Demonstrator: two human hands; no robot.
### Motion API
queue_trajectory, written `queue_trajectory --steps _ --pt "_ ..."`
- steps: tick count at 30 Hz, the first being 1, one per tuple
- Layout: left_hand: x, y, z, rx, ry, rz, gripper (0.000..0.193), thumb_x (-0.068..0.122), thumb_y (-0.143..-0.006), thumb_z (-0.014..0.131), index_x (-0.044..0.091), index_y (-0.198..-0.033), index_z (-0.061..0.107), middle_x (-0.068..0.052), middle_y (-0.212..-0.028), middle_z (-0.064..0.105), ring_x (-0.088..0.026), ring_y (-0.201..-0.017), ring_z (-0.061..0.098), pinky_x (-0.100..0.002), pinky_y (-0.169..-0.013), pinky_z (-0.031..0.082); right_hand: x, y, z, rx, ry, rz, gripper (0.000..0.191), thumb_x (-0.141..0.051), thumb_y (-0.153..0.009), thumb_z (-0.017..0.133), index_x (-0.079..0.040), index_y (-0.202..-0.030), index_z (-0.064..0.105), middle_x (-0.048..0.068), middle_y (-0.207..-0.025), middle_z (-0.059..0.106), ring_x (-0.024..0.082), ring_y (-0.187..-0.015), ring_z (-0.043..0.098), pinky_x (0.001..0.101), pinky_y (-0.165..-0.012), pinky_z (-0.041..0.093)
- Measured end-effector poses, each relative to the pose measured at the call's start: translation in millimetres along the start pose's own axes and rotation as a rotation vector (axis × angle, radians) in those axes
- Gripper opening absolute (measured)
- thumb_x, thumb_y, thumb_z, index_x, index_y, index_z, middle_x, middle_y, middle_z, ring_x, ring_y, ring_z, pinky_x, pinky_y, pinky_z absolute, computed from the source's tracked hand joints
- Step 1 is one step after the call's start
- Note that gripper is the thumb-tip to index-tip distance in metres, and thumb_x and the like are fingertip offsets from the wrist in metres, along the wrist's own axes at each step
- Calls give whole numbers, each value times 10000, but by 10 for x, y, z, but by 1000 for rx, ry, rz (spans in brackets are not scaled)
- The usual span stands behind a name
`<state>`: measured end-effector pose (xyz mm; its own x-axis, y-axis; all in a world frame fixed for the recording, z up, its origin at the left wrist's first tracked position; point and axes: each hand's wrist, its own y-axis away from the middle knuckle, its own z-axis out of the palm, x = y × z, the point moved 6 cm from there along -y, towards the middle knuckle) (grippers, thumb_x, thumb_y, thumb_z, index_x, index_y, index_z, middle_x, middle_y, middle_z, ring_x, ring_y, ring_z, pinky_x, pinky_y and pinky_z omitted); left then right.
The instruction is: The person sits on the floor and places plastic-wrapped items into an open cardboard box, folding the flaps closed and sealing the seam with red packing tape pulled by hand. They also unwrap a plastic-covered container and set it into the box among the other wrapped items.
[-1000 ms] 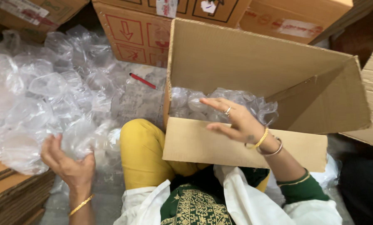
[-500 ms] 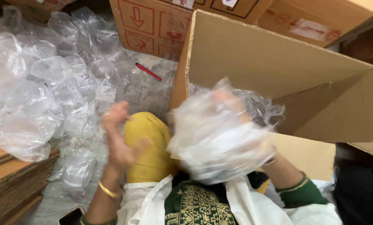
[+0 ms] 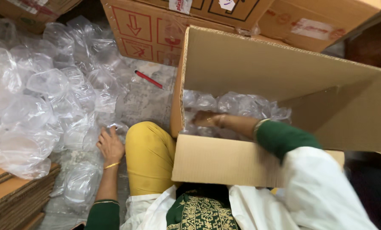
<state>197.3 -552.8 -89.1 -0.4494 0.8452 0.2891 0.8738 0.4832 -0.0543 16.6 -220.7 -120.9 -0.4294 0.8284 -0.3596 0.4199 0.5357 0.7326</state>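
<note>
Starting at the far left, a heap of clear plastic bags (image 3: 37, 102) stuffed with transparent containers covers the floor, with a stack of flattened cardboard sheets (image 3: 11, 191) at the near-left corner. The left hand (image 3: 110, 145) rests palm down at the near edge of that heap, fingers spread and touching one clear bag (image 3: 114, 127); it has closed on nothing. A gold bangle sits on its wrist. Just right of it rises a knee in yellow cloth (image 3: 150, 153). Farther back, a red pen (image 3: 148, 79) lies on the floor near printed cartons (image 3: 156, 30). To the right stands an open cardboard box (image 3: 224, 162) with its flap raised. The right hand (image 3: 207, 119) reaches inside, lying on the packed clear bags (image 3: 241, 104); whether it grips one I cannot tell.
</note>
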Motion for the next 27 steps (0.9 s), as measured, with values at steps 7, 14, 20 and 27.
queue_trajectory --steps 7,14,20,27 --pt "-222 382 -649 313 527 -30 833 419 -744 889 28 -1360 488 -221 -1371 490 -419 -1297 447 -525 -1086 389 -466 375 -928 550 -204 -233 480 -365 -968 565 -31 -1294 677 180 -1229 691 311 -1097 655 405 -942 508" --pt "816 1018 -1094 -5 397 533 835 410 -605 864 82 -1299 536 -266 -1407 427 -459 -1291 408 -551 -1062 362 -997 2544 -1071 854 -1098 -749 456 -76 -985 669 -85 -1384 449 87 -1103 607 163 -978 616 331 -816 560" --pt "1077 1244 -1540 167 533 532 680 402 -817 796 124 -1385 546 -159 -1436 504 -341 -1271 501 -462 -1072 418 -1514 3000 -300 567 -1366 -932 400 -297 -1058 615 -56 -1362 518 172 -1169 603 263 -947 642 387 -846 544" --pt "1544 1536 -1584 -278 1377 549 825 455 -916 713 11 -1508 349 -117 -1371 493 -199 -1161 532 -331 -989 469 -2007 2892 232 387 -1784 -1361 340 -400 -1131 537 -102 -1274 617 109 -1045 589 274 -1045 609 492 -1002 487"
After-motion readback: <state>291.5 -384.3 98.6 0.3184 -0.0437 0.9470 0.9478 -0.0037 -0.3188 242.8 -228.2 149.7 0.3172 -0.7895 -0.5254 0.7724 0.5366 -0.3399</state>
